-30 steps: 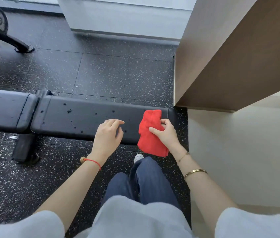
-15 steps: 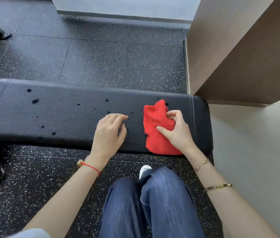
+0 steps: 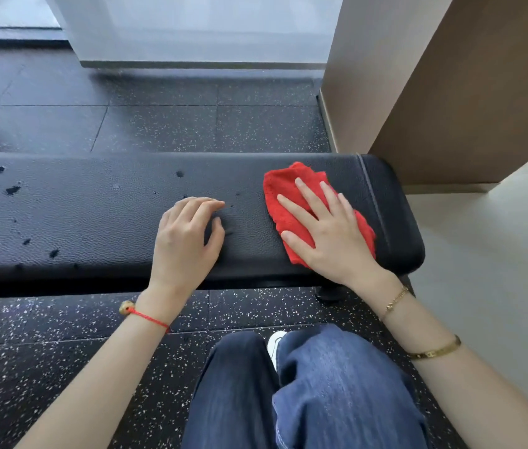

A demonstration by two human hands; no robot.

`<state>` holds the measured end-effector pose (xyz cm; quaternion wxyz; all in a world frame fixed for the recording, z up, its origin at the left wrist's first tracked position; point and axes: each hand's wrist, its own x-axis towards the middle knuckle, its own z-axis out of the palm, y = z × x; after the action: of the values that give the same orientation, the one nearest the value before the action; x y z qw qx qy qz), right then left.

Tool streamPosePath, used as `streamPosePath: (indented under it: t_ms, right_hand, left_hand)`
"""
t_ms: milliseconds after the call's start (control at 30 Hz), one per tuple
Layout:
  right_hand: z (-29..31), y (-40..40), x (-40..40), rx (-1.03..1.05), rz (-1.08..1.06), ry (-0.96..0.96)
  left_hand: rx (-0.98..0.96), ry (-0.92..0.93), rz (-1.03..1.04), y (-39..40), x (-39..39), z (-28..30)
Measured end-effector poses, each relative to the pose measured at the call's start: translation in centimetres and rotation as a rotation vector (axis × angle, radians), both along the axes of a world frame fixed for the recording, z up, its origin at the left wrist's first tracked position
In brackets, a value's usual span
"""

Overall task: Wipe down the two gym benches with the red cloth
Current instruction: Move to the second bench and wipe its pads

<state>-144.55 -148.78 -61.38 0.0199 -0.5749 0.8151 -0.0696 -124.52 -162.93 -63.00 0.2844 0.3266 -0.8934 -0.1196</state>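
A black padded gym bench (image 3: 94, 215) runs across the view, its right end near the wall, with dark nicks and spots in its surface. The red cloth (image 3: 283, 189) lies flat on the bench's right end. My right hand (image 3: 327, 234) presses on the cloth with straight, spread fingers. To the left of the cloth, my left hand (image 3: 185, 241) rests on the bare pad, fingers loosely bent and holding nothing. Only one bench is in view.
A brown wall corner (image 3: 385, 92) stands just behind the bench's right end. Black speckled rubber floor (image 3: 159, 124) lies before and behind the bench. My knees in blue jeans (image 3: 304, 390) are close below. A white base (image 3: 191, 34) runs along the back.
My right hand went from pinching the cloth at the bench's front edge to lying flat on it, the cloth now spread on the pad. The camera moved closer.
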Motion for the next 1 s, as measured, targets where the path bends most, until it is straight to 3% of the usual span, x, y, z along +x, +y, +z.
streamPosePath:
  t_ms: [133, 267, 400, 533, 633, 733, 867, 1000]
  right_hand:
    - [-0.4, 2.0, -0.1, -0.039, -0.052, 0.024]
    - [-0.6, 4.5, -2.8, -0.030, -0.255, 0.054]
    - [-0.1, 0.1, -5.1, 0.025, -0.375, -0.001]
    - [-0.4, -3.8, -2.4, 0.041, -0.244, -0.027]
    - [-1.0, -1.5, -0.7, -0.019, -0.108, 0.005]
    - [-0.9, 0.1, -3.5, -0.040, -0.174, 0.030]
    - [0.1, -4.0, -7.3, 0.015, -0.405, -0.027]
    - [-0.1, -8.2, -3.7, 0.034, -0.233, -0.051]
  left_hand:
    - [-0.019, -0.008, -0.005, -0.5, 0.6, -0.4]
    - [-0.019, -0.002, -0.025, -0.8, 0.5, -1.0]
    - [-0.011, 0.028, -0.008, -1.0, 0.3, -1.5]
    - [-0.015, 0.031, 0.001, -1.1, 0.5, -1.7]
    - [-0.019, 0.038, 0.012, -1.2, 0.5, -2.0]
    - [-0.026, 0.037, 0.015, -1.2, 0.5, -2.1]
    - [-0.038, 0.024, 0.037, -1.1, 0.3, -2.2]
    - [-0.031, 0.025, 0.036, -1.1, 0.3, -2.1]
